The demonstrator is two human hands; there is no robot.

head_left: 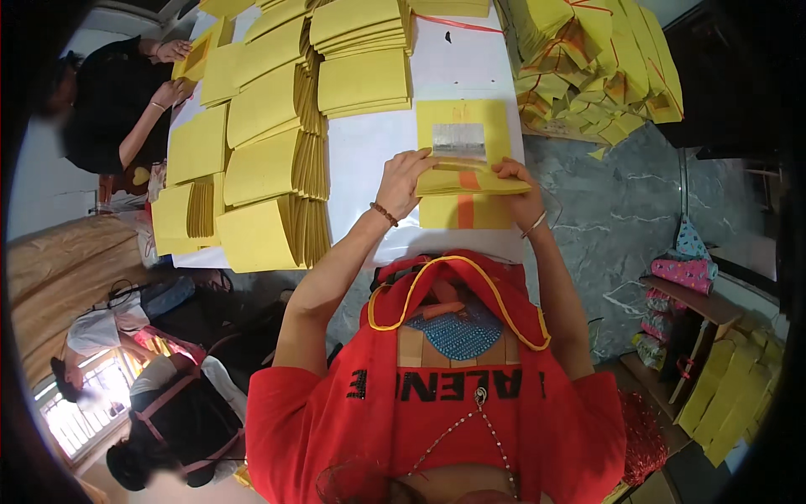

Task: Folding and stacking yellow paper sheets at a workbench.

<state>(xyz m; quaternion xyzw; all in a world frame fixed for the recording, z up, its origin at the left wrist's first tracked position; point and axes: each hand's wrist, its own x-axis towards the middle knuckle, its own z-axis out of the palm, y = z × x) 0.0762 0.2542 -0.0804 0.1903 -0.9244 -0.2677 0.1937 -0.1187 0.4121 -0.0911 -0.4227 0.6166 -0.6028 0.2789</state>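
Note:
A yellow paper sheet (457, 182) is partly folded at the right front corner of the white table. The layer under it shows a silver foil square (459, 141) above the fold and an orange stripe (465, 212) below. My left hand (401, 186) grips the left end of the folded part, fingertips at the upper crease, thumb largely hidden. At the right end, my right hand (522, 195) pinches the fold, its fingers curled over the edge. The folded strip is raised slightly off the yellow paper beneath.
Bundles of folded yellow paper (273, 160) cover the left of the white table (369, 168). Tied yellow bundles (596, 67) are heaped beyond its right edge. A co-worker (109, 105) handles yellow paper at the far left; other people (180, 420) are at lower left. A wooden shelf (693, 307) stands right.

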